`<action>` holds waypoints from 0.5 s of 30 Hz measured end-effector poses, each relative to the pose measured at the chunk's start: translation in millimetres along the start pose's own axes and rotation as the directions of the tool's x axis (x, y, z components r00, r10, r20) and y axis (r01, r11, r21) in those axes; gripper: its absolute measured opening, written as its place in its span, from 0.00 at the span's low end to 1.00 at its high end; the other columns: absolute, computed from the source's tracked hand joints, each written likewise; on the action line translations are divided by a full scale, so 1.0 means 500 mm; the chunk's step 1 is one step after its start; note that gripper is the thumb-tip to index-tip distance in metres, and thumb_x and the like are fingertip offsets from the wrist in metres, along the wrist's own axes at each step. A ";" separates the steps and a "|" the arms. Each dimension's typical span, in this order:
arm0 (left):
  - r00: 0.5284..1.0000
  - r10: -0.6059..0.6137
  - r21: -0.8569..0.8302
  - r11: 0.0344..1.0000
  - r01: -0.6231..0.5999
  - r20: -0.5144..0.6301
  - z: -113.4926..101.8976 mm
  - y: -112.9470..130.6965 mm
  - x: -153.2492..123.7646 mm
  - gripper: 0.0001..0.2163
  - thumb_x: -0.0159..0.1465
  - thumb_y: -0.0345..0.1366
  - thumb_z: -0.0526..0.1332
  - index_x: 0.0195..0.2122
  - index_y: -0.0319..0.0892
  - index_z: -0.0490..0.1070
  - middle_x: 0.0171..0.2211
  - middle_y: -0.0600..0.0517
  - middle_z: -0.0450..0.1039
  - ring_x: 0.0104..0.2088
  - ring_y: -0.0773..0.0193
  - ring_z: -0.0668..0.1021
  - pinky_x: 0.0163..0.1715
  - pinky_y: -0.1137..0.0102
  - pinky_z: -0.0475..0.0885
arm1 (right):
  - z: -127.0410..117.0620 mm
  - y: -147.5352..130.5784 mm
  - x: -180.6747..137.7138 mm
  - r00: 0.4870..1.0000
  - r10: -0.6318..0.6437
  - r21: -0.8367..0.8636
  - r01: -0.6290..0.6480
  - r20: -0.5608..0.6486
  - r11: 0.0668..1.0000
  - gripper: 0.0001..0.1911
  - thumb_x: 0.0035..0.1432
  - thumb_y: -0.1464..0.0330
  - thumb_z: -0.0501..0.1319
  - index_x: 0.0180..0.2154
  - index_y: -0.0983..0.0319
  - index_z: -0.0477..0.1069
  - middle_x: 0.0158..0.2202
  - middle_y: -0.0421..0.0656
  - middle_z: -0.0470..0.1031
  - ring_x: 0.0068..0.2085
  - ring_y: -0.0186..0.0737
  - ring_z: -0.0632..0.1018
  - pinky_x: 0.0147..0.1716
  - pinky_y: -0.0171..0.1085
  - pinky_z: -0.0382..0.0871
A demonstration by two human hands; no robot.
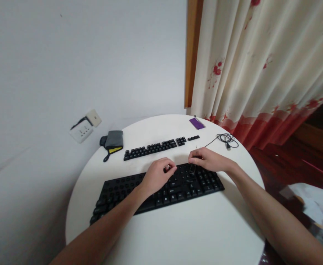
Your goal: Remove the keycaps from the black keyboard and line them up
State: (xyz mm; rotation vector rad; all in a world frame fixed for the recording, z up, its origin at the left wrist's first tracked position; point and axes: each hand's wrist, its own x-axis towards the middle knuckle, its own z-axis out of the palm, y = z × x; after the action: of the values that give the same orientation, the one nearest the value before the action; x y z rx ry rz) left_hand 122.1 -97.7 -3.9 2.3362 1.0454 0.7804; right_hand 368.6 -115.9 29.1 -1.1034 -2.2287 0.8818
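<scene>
Head view: left hand (156,174), right hand (211,159) curled over keyboard (175,196).

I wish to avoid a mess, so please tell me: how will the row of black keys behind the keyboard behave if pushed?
The row of black keys would probably break apart, since gaps show separate pieces. Each key is likely light, being small. Their blocky shapes suggest sliding rather than rolling.

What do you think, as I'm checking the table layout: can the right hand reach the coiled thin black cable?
Probably yes: the cable lies beyond the right hand on the round white table, nothing visible standing between. The hand seems to hold a thin wire tool, though.
</scene>
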 end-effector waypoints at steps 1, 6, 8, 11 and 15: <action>1.000 0.000 0.003 1.000 0.000 0.002 0.000 0.000 0.000 0.05 0.62 0.34 0.60 0.32 0.43 0.75 0.29 0.53 0.75 0.29 0.65 0.74 0.31 0.71 0.67 | -0.001 0.001 -0.002 1.000 -0.003 0.000 0.003 0.002 1.000 0.16 0.65 0.59 0.54 0.34 0.64 0.74 0.28 0.40 0.74 0.30 0.36 0.72 0.33 0.34 0.65; 1.000 0.001 0.009 1.000 -0.001 0.006 0.002 -0.004 -0.001 0.05 0.62 0.34 0.60 0.32 0.43 0.75 0.29 0.53 0.75 0.29 0.65 0.74 0.31 0.71 0.68 | -0.010 0.000 -0.009 1.000 -0.022 0.013 0.021 0.020 1.000 0.17 0.63 0.58 0.55 0.34 0.63 0.76 0.31 0.41 0.78 0.32 0.38 0.75 0.36 0.35 0.67; 1.000 0.002 0.004 1.000 -0.002 0.002 0.003 -0.005 -0.001 0.05 0.62 0.35 0.60 0.32 0.43 0.75 0.29 0.53 0.75 0.29 0.65 0.74 0.31 0.71 0.68 | -0.008 -0.002 -0.009 0.998 -0.029 0.020 0.028 0.051 0.999 0.17 0.63 0.58 0.56 0.35 0.62 0.77 0.31 0.41 0.79 0.32 0.38 0.76 0.36 0.35 0.67; 1.000 0.004 0.006 1.000 -0.004 0.003 0.003 -0.005 -0.001 0.05 0.62 0.35 0.60 0.32 0.43 0.75 0.29 0.53 0.75 0.29 0.65 0.74 0.30 0.71 0.68 | -0.001 -0.003 -0.009 0.994 -0.032 0.023 0.029 0.102 0.999 0.17 0.62 0.57 0.57 0.35 0.63 0.78 0.30 0.41 0.79 0.32 0.38 0.75 0.34 0.34 0.68; 1.000 0.005 0.013 1.000 -0.005 0.003 0.002 -0.002 -0.001 0.05 0.62 0.35 0.61 0.31 0.43 0.75 0.28 0.53 0.74 0.29 0.65 0.74 0.30 0.72 0.67 | 0.006 0.000 -0.007 0.993 -0.029 0.025 0.026 0.116 0.999 0.18 0.61 0.57 0.58 0.34 0.64 0.78 0.30 0.41 0.78 0.31 0.37 0.75 0.33 0.34 0.68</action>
State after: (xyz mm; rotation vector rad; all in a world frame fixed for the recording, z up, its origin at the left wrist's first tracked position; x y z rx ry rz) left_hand 122.2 -97.3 -5.7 2.3511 1.0467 0.7744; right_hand 368.5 -120.0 26.6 -1.0319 -2.3158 0.9816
